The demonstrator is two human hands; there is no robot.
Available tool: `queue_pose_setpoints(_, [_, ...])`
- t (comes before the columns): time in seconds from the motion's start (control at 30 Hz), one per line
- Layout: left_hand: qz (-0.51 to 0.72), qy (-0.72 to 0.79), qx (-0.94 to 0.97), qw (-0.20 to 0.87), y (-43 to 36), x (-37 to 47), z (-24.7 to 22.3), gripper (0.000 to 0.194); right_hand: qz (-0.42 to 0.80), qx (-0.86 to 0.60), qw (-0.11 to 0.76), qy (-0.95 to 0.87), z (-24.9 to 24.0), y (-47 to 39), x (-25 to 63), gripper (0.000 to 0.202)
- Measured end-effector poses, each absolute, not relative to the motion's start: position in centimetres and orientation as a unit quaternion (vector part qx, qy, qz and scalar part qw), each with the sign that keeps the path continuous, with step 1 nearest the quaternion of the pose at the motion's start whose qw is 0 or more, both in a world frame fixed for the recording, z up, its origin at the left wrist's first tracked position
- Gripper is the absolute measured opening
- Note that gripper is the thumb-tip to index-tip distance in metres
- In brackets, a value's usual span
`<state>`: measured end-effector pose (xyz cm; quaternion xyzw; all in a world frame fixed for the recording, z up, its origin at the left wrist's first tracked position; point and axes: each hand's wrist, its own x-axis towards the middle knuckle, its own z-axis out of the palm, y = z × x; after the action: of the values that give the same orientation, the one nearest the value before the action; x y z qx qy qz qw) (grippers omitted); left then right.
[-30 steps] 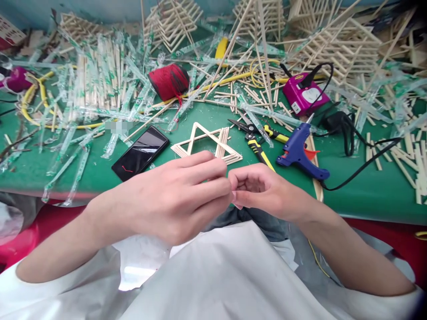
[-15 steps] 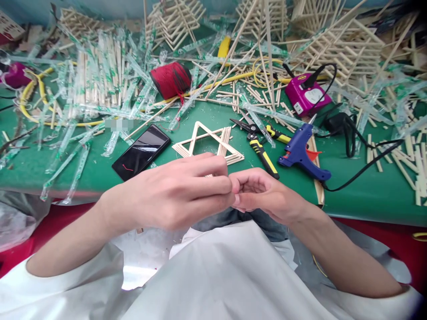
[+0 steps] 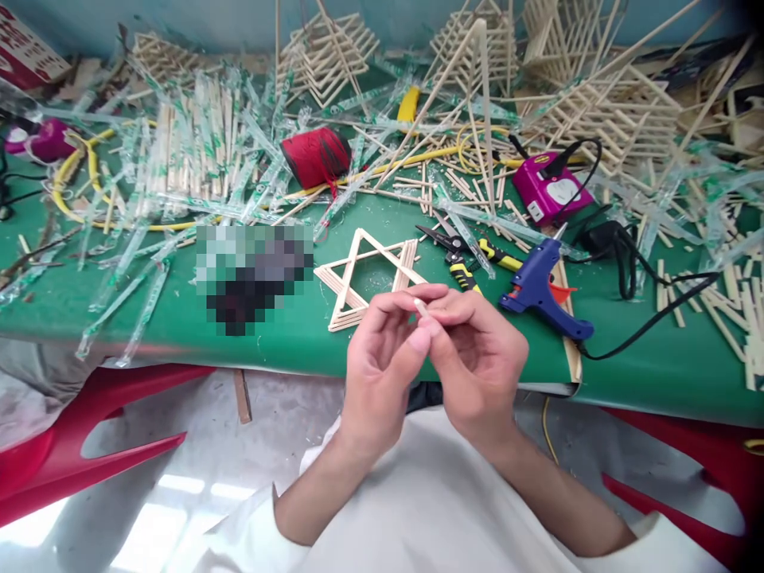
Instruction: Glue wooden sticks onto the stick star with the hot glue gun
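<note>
My left hand (image 3: 382,370) and my right hand (image 3: 481,358) meet at the table's front edge, fingertips together. Between their thumbs and forefingers is a small pale wooden stick (image 3: 421,309); one end shows and the fingers hide the rest. Just beyond lies a star-shaped frame of stacked wooden sticks (image 3: 337,291), its near right part covered by my hands. To the right of the star are pruning shears (image 3: 449,241) with black and yellow handles, partly behind my right hand. A blue glue gun (image 3: 540,286) rests farther right.
Wrapped chopsticks (image 3: 191,151) and a red thread spool (image 3: 316,157) lie farther back. A purple power socket (image 3: 552,187) feeds black cables at right. Stick lattices (image 3: 621,119) line the back. A blurred dark object (image 3: 254,282) sits left of the star.
My left hand has turned from palm-down to upright, and both hands now pinch the small stick, whose end has come into sight. The view has shifted slightly; the star frame stays on the table.
</note>
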<state>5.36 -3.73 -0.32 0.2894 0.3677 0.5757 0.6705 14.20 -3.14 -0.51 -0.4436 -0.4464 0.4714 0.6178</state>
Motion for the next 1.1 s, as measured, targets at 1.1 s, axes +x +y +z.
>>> queue_pose_setpoints(1.1, [0.64,0.357,0.204,0.65,-3.1,6.9,-0.2,0.011,0.319,-0.506,0.614,-0.515,-1.6,-4.1,12.6,0.015])
